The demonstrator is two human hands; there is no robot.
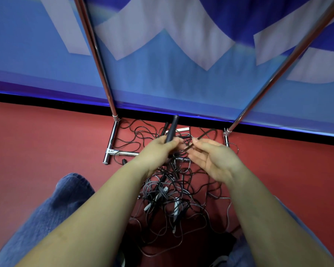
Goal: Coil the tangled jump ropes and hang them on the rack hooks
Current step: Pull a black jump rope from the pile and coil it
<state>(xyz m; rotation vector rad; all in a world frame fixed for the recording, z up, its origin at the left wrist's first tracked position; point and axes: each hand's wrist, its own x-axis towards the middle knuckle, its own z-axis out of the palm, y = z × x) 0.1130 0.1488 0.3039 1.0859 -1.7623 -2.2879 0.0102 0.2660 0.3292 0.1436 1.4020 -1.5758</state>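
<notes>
Two hands raised over tangle [174, 189] — left hand [158, 151] closed round black handle [172, 130] as anchor, right hand [210, 158] half-open, fingertips pinching cord [204, 134] to trace free.

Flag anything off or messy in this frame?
Yes: the jump ropes lie in one tangled heap on the red floor, looped over the rack base. Left hand grips one black handle; right hand pinches a cord. No damage visible.

ropes [174, 191] on floor [46, 135], between rack legs [112, 140]
</notes>
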